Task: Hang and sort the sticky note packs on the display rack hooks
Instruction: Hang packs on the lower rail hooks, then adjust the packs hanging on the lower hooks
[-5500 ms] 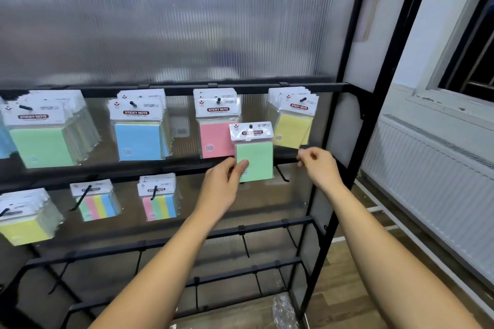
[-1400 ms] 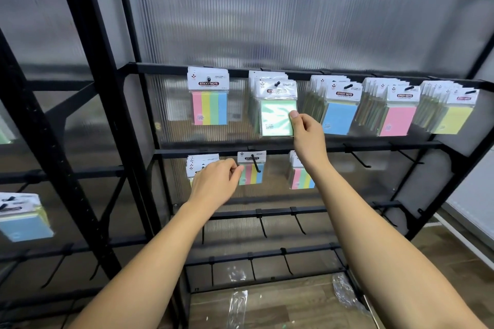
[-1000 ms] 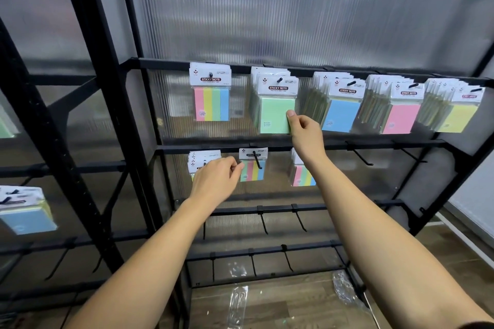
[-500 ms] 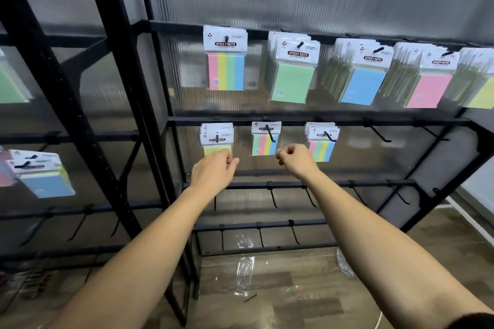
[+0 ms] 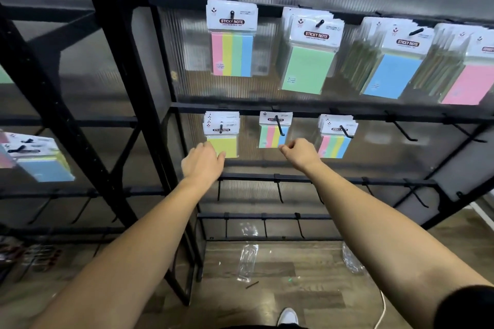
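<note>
You are mid-sort on the second row of the rack (image 5: 331,111), a black metal frame backed with ribbed translucent panel, its thin rails carrying slim upturned wire hooks. Above, the full row is hung: a striped pack, then thick stacks of green (image 5: 307,69), blue (image 5: 393,75) and pink (image 5: 470,83), all flat cellophane sleeves with white card headers punched for the hook.

Below, three hooks are in use: yellow packs (image 5: 223,143), one lone striped pack (image 5: 272,136) far back on its hook, and a small striped stack (image 5: 335,141). The hooks to the right of them are bare.

Your left hand (image 5: 203,163) is up against the lower edge of the yellow packs, fingers loosely extended and touching or just short of the front sleeve; I cannot tell whether it has a grip. Your right hand (image 5: 300,153) is curled, fingertips drawn together just beside the lone striped pack's lower corner, apparently empty.

The likely next move is to pinch that lone pack and slide it forward off the hook tip, to join the striped stack. Lift the header clear of the upturned end; the slick sleeve may slip.
</note>
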The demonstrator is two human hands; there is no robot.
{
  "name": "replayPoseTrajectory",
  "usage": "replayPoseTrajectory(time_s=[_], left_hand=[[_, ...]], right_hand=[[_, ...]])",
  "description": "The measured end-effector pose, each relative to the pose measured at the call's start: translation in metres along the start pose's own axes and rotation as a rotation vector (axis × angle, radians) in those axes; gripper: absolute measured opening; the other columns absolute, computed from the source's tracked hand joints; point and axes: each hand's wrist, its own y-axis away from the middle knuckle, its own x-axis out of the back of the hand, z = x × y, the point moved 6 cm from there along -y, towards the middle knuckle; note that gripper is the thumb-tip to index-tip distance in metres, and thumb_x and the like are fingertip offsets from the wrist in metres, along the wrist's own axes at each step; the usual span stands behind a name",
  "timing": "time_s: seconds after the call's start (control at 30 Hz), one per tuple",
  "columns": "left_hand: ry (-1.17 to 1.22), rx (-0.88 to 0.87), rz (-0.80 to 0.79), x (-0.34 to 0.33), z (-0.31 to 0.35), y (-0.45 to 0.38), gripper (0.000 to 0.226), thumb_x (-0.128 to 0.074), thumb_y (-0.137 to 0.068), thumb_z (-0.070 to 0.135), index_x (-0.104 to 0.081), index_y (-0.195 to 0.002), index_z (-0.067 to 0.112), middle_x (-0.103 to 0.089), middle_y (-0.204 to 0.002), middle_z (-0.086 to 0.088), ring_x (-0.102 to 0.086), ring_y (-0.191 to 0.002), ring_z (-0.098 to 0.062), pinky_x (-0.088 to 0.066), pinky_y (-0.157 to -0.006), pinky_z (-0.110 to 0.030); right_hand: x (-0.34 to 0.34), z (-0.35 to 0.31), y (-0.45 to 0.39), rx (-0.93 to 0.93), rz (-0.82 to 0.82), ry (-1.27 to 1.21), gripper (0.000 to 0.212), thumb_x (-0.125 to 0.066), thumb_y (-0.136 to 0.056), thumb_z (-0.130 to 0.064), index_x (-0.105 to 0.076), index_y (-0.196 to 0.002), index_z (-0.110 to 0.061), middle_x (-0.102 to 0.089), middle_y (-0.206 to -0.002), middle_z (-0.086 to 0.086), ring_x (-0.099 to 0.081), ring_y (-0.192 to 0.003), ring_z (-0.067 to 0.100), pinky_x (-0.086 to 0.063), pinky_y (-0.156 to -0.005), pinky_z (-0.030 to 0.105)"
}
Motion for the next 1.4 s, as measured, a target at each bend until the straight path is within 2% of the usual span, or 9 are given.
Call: replayPoseTrajectory(time_s=[0.2,0.3,0.4,0.6,0.67,0.9,1.0,1.13,1.4], left_hand=[[-0.028,0.117,-0.021,-0.01,-0.009,-0.023,0.064,-0.055,-0.09,0.06,-0.051,-0.125,0.007,-0.056,-0.125,-0.011,-0.056,-0.115,-0.03,-0.047,-0.083,-0.039],[-0.008,0.142,-0.021,-0.013,-0.007,-0.031,0.065,-0.059,-0.087,0.061,-0.051,-0.125,0.008,-0.057,-0.125,-0.01,-0.056,-0.115,-0.03,-0.046,-0.082,-0.039],[0.018,0.161,-0.009,-0.016,-0.006,-0.035,0.061,-0.06,-0.087,0.06,-0.053,-0.119,0.009,-0.063,-0.119,-0.01,-0.059,-0.112,-0.029,-0.045,-0.078,-0.037],[0.061,0.167,-0.032,-0.021,-0.008,-0.033,0.053,-0.054,-0.092,0.059,-0.055,-0.109,0.009,-0.067,-0.108,-0.012,-0.064,-0.1,-0.033,-0.038,-0.071,-0.035],[0.075,0.152,-0.041,-0.023,-0.009,-0.029,0.05,-0.052,-0.094,0.057,-0.054,-0.105,0.009,-0.067,-0.105,-0.012,-0.063,-0.097,-0.034,-0.038,-0.071,-0.035],[0.195,0.072,-0.032,-0.023,-0.016,-0.006,0.043,-0.046,-0.098,0.055,-0.047,-0.084,0.015,-0.066,-0.085,-0.003,-0.062,-0.082,-0.031,-0.042,-0.067,-0.036],[0.257,0.046,-0.029,-0.018,-0.019,0.006,0.043,-0.043,-0.099,0.052,-0.044,-0.075,0.017,-0.068,-0.078,-0.002,-0.06,-0.075,-0.028,-0.044,-0.063,-0.036],[0.357,-0.02,-0.027,-0.007,-0.019,0.024,0.04,-0.045,-0.1,0.048,-0.045,-0.075,0.017,-0.063,-0.072,0.002,-0.057,-0.069,-0.023,-0.037,-0.055,-0.033],[0.443,-0.121,-0.015,0.025,-0.015,0.058,0.04,-0.044,-0.101,0.046,-0.038,-0.07,0.021,-0.049,-0.061,0.006,-0.047,-0.059,-0.016,-0.03,-0.053,-0.031]], right_hand=[[-0.006,0.0,-0.033,-0.006,-0.032,0.148,0.049,-0.056,-0.094,-0.055,-0.057,-0.088,-0.007,-0.063,-0.086,0.01,-0.06,-0.079,0.028,-0.048,-0.071,0.034],[-0.008,-0.001,-0.043,-0.019,-0.068,0.106,0.061,-0.059,-0.088,-0.064,-0.057,-0.093,-0.003,-0.062,-0.084,0.008,-0.061,-0.08,0.026,-0.054,-0.078,0.038],[-0.01,-0.002,-0.051,-0.003,-0.07,0.072,0.057,-0.06,-0.09,-0.06,-0.061,-0.099,-0.004,-0.066,-0.094,0.011,-0.063,-0.088,0.028,-0.054,-0.085,0.043],[-0.012,-0.001,-0.047,0.006,-0.035,0.035,0.051,-0.055,-0.096,-0.053,-0.059,-0.1,-0.003,-0.066,-0.095,0.015,-0.062,-0.087,0.031,-0.049,-0.071,0.039],[-0.012,0.002,-0.04,0.005,-0.007,0.004,0.048,-0.054,-0.096,-0.052,-0.058,-0.102,-0.004,-0.066,-0.097,0.014,-0.063,-0.088,0.031,-0.051,-0.074,0.041],[-0.007,0.006,-0.01,0.017,0.092,-0.084,0.042,-0.056,-0.098,-0.046,-0.052,-0.078,-0.009,-0.068,-0.08,0.015,-0.066,-0.078,0.035,-0.053,-0.072,0.04],[-0.004,0.009,0.006,0.048,0.128,-0.105,0.037,-0.055,-0.098,-0.047,-0.048,-0.078,-0.017,-0.068,-0.075,0.01,-0.069,-0.069,0.028,-0.057,-0.072,0.046],[0.0,0.003,0.037,0.09,0.177,-0.167,0.039,-0.05,-0.101,-0.044,-0.054,-0.082,-0.011,-0.064,-0.065,0.0,-0.064,-0.055,0.007,-0.053,-0.067,0.038],[0.014,-0.013,0.092,0.189,0.252,-0.29,0.04,-0.048,-0.102,-0.041,-0.055,-0.079,-0.009,-0.061,-0.065,0.001,-0.064,-0.058,0.002,-0.04,-0.053,0.025]])
